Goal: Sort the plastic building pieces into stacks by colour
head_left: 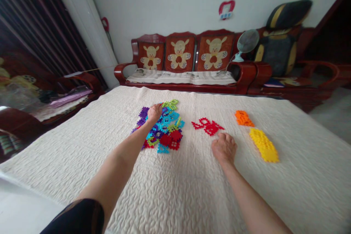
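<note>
A mixed pile of plastic interlocking building pieces (166, 126) in purple, blue, green and red lies on the quilted cover. My left hand (155, 112) reaches to the far side of this pile, its fingers pinched; a sliver of red shows at the fingertips, apparently a red interlocking piece (161, 105). Green pieces (171, 104) lie just beyond it. Right of the pile is a small group of red pieces (211, 128). My right hand (225, 147) rests on the cover just below them, fingers loosely bent and slightly apart, with nothing visible in it.
Orange pieces (243, 118) and a yellow stack (263, 145) lie farther right on the cream quilted cover (175, 197). Behind the table stands a wooden sofa (181, 87) with bear-patterned cushions. A fan (248, 42) and a massage-type chair seat (279, 51) are at the back right.
</note>
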Tool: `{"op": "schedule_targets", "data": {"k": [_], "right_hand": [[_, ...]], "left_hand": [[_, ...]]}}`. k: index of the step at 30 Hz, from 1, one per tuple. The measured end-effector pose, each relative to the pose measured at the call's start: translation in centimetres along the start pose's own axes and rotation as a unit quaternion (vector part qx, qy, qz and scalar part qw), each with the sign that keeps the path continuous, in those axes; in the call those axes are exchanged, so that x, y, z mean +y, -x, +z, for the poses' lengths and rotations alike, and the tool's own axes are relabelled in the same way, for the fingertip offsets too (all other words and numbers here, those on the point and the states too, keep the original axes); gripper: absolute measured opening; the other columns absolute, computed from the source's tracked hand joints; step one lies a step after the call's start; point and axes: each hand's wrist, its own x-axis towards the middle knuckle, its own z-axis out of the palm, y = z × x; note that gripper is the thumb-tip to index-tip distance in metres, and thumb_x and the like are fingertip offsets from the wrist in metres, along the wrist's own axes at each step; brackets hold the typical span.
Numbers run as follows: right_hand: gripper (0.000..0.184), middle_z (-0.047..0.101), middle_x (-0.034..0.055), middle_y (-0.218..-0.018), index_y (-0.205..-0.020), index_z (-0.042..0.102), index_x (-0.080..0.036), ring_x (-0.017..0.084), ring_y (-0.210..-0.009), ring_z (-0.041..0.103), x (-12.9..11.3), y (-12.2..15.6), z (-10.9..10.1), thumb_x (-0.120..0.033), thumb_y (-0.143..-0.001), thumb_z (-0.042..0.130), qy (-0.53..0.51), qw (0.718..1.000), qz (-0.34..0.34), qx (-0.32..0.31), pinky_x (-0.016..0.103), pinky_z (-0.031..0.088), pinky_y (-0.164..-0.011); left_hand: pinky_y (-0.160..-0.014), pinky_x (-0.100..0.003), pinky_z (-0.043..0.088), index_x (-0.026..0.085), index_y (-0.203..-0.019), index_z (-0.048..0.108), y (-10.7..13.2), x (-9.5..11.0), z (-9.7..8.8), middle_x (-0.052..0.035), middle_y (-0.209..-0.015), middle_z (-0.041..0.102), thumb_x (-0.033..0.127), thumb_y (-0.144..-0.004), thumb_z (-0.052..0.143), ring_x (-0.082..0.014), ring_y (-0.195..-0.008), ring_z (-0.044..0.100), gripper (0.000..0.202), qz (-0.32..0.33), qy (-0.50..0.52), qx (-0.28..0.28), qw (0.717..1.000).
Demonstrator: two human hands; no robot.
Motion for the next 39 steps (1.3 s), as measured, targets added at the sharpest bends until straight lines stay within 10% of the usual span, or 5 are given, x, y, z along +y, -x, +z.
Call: {"op": "schedule_targets", "data": {"k": [7,14,24,32,39], "right_hand": [[0.035,0.060,0.0167,-0.123,-0.118,0.063,-0.013,0.030,-0.117,0.051,-0.1,0.1,-0.2,-0.021,-0.089,0.044,-0.008,1.000,0.000,0.001,0.040,0.037,-0.093],[0.039,0.058,0.0189,-0.126,-0.119,0.063,-0.012,0.032,-0.120,0.050,-0.2,-0.2,-0.3,-0.025,-0.091,0.040,-0.023,0.999,0.022,-0.031,0.045,0.037,-0.100],[0.044,0.058,0.0187,-0.125,-0.123,0.060,-0.011,0.031,-0.118,0.051,0.4,-0.4,-0.2,-0.019,-0.082,0.044,-0.120,0.992,-0.040,0.016,0.046,0.039,-0.101],[0.039,0.058,0.0172,-0.129,-0.119,0.062,-0.012,0.024,-0.124,0.051,-10.8,3.4,0.5,-0.022,-0.085,0.045,-0.223,0.920,-0.319,-0.037,0.038,0.039,-0.108],[0.043,0.054,0.0155,-0.139,-0.125,0.060,-0.013,0.029,-0.132,0.041,-16.1,6.0,0.7,-0.035,-0.089,0.054,-0.149,0.921,-0.347,-0.092,0.044,0.033,-0.109]], "left_hand": [[-0.080,-0.026,0.050,0.018,-0.123,0.069,1.1,4.9,-2.1,-0.0086,-0.101,0.075,0.036,-0.094,0.055,-0.0191,-0.092,0.069,0.037,0.053,0.120,-0.010,0.991],[-0.069,-0.023,0.049,0.016,-0.088,0.076,6.0,-3.1,-7.1,-0.0008,-0.072,0.070,0.022,-0.087,0.051,-0.0168,-0.075,0.065,0.027,0.062,0.050,-0.042,0.996],[-0.102,-0.032,0.048,0.024,-0.123,0.069,12.9,-11.4,-7.3,-0.0055,-0.124,0.069,0.026,-0.086,0.058,-0.0229,-0.116,0.061,0.038,-0.013,0.001,-0.056,0.998],[-0.105,-0.033,0.045,0.021,-0.126,0.062,14.2,-12.8,-4.3,-0.0087,-0.123,0.065,0.033,-0.092,0.056,-0.0215,-0.115,0.060,0.037,0.025,0.041,-0.014,0.999],[-0.105,-0.036,0.044,0.020,-0.122,0.062,15.1,-13.1,-3.4,-0.0103,-0.123,0.063,0.030,-0.090,0.055,-0.0221,-0.116,0.058,0.035,-0.014,0.036,0.056,0.998]]}}
